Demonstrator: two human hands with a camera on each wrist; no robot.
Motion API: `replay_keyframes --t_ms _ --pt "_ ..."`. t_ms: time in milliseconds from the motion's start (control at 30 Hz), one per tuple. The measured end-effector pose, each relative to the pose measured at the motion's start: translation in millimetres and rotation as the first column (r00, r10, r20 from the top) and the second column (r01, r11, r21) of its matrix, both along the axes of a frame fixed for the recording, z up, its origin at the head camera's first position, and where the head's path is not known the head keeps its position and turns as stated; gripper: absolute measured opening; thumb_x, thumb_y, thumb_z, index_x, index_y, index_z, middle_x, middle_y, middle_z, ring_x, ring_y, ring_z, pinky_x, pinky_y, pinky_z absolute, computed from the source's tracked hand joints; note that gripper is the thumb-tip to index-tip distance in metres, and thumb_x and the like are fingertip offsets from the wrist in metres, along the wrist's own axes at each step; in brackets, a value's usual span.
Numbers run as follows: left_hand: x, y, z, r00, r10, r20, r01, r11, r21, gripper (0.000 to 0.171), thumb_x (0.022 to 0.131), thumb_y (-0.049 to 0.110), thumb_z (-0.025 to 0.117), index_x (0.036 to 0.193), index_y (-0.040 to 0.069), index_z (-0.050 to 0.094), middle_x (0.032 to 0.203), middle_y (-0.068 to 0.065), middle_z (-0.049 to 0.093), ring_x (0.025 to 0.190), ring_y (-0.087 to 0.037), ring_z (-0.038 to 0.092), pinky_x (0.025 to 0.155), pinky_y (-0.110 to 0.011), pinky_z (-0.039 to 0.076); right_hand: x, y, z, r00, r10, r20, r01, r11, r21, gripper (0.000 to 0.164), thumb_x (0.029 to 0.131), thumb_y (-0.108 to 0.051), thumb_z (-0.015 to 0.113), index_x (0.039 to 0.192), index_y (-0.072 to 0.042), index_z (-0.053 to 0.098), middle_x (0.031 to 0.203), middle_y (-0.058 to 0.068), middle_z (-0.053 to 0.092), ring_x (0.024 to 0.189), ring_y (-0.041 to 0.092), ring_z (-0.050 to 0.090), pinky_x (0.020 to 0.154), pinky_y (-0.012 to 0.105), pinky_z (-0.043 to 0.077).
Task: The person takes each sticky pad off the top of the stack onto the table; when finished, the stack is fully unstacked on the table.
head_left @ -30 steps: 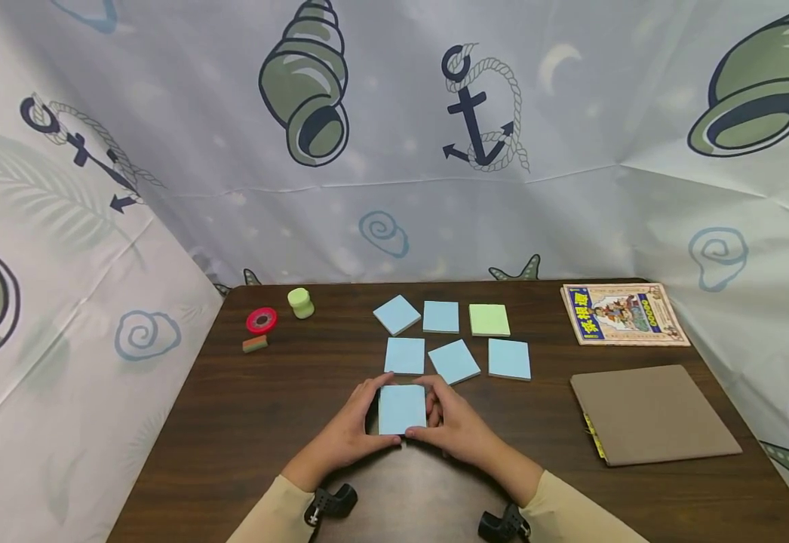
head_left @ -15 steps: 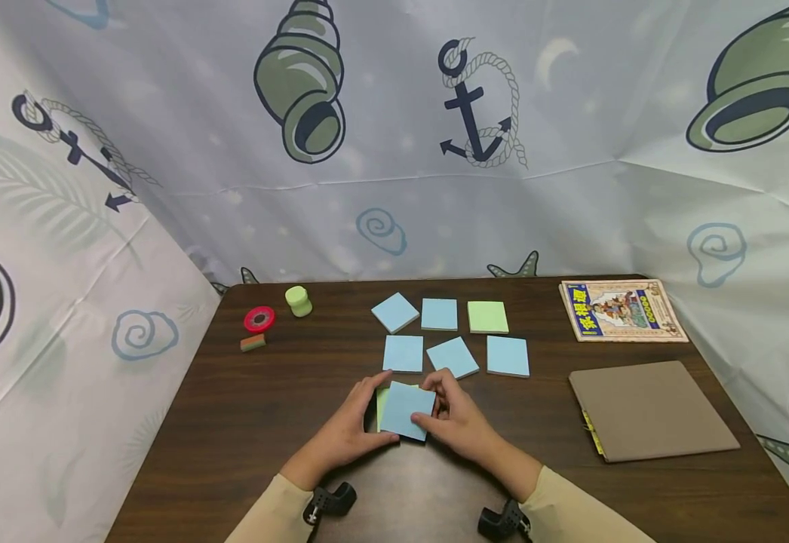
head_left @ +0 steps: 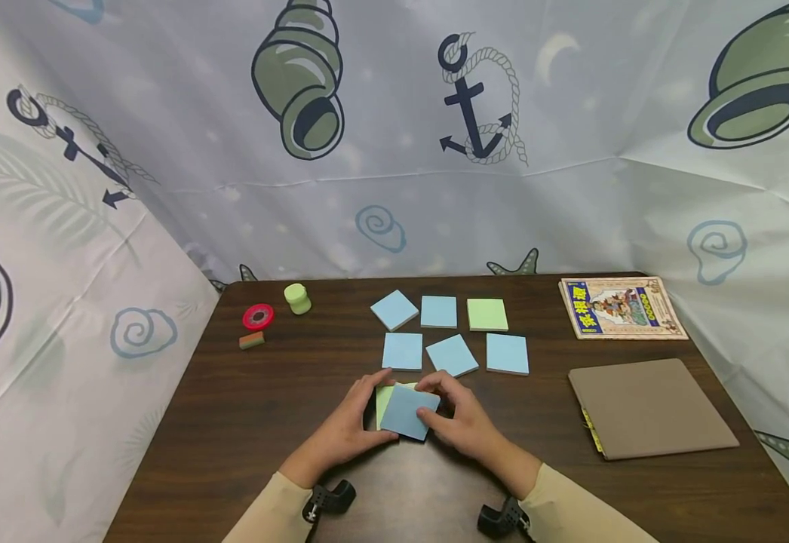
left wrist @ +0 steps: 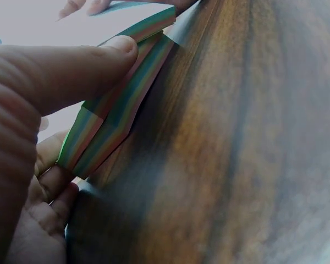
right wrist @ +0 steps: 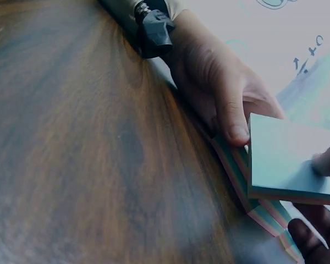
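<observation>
In front of me, my left hand [head_left: 345,436] grips a small stack of sticky note pads [head_left: 384,398] by its edges, thumb on the near side. Light green shows on the stack's top. Striped edges of that stack [left wrist: 113,124] appear in the left wrist view. My right hand [head_left: 468,424] pinches a blue sticky note pad [head_left: 405,413] by its right side, thumb on top and fingers beneath. This pad is turned and tilted over the stack, covering most of the green. In the right wrist view the pad [right wrist: 286,159] sits raised above the stack's edge.
Beyond my hands lie several separate blue pads [head_left: 402,351] and a green pad [head_left: 486,315]. At the left are a red ring-shaped item [head_left: 258,317], a light green cylinder [head_left: 297,299] and a small striped block [head_left: 251,340]. Printed booklets [head_left: 624,308] and a brown folder [head_left: 652,409] lie right.
My right hand has shifted the top blue pad rightward off the stack, turning and tilting it, so green shows beneath. My left hand has stayed around the stack.
</observation>
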State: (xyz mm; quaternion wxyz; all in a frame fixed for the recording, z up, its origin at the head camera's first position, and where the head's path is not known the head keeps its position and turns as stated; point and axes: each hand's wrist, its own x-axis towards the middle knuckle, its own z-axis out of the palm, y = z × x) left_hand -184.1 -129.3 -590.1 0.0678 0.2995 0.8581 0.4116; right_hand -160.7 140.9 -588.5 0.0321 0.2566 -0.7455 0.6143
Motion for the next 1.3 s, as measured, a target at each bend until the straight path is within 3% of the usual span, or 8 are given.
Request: replay_keyframes --t_ms 100,500,633,867,1000,1100,1300 --pt "-0.8 -0.6 0.0 1.000 0.001 -0.001 -0.001 1.000 0.001 0.109 0.087 0.024 0.095 0.172 0.026 0.027 0.159 0.002 0.053 0.136 -0.018 0.049 0.114 -0.048 0.045 -0.7 1.3 0.5 1.000 -0.008 0.003 0.008 0.998 -0.065 0.026 0.103 -0.002 0.073 0.127 -0.010 0.065 0.120 0.015 0.071 0.107 0.015 0.067 0.091 0.030 0.057" --pt "-0.1 -2.4 2.9 0.999 -0.006 -0.045 0.006 1.000 0.007 0.106 0.089 0.028 0.093 0.172 0.019 0.029 0.161 0.002 0.054 0.142 -0.020 0.049 0.116 -0.048 0.043 -5.3 4.0 -0.6 0.994 -0.110 0.023 0.112 0.978 -0.176 0.019 0.104 0.000 0.069 0.123 -0.002 0.069 0.119 0.019 0.069 0.112 0.022 0.065 0.096 0.027 0.052" --pt "-0.4 -2.0 3.6 0.999 -0.006 -0.053 0.006 1.000 0.000 0.106 0.089 0.028 0.094 0.172 0.019 0.029 0.160 0.003 0.054 0.142 -0.020 0.049 0.117 -0.046 0.043 -8.8 11.5 0.8 0.989 -0.142 0.030 0.145 0.981 -0.132 0.016 0.104 -0.005 0.072 0.120 -0.006 0.071 0.117 0.013 0.070 0.109 0.015 0.065 0.092 0.026 0.053" --pt "-0.2 0.6 2.2 1.000 -0.003 -0.021 0.003 1.000 -0.007 0.107 0.088 0.027 0.094 0.173 0.021 0.029 0.160 0.005 0.054 0.142 -0.019 0.049 0.118 -0.048 0.042 -20.7 38.0 -1.1 0.996 -0.079 -0.041 0.073 0.989 -0.126 0.014 0.099 0.005 0.074 0.108 -0.005 0.072 0.100 0.016 0.067 0.087 0.014 0.061 0.071 0.029 0.053" --pt "0.7 0.9 0.9 1.000 0.001 -0.013 -0.001 1.000 -0.014 0.107 0.089 0.028 0.094 0.173 0.024 0.028 0.160 0.004 0.054 0.142 -0.019 0.049 0.117 -0.049 0.042 -27.3 53.6 -2.9 0.992 -0.072 -0.101 0.068 0.997 -0.044 0.017 0.097 0.003 0.078 0.105 -0.011 0.072 0.098 0.012 0.069 0.083 0.013 0.061 0.070 0.029 0.052" --pt "0.8 1.1 0.9 1.000 0.000 -0.004 0.000 1.000 -0.012 0.107 0.089 0.028 0.094 0.173 0.025 0.028 0.160 0.003 0.054 0.142 -0.019 0.049 0.118 -0.050 0.042 -32.5 62.4 -1.7 0.980 -0.077 -0.182 0.087 0.995 0.048 0.019 0.096 -0.003 0.081 0.099 -0.019 0.071 0.096 0.004 0.068 0.086 0.014 0.059 0.073 0.028 0.050" --pt "0.3 1.2 3.0 1.000 -0.001 0.000 0.001 1.000 -0.018 0.106 0.089 0.027 0.094 0.173 0.024 0.028 0.161 0.002 0.054 0.142 -0.020 0.049 0.117 -0.051 0.042 -42.2 71.5 0.4 0.931 -0.115 -0.346 0.180 0.970 0.163 0.027 0.090 -0.008 0.090 0.092 -0.025 0.069 0.090 -0.012 0.064 0.088 0.010 0.047 0.083 0.029 0.038"
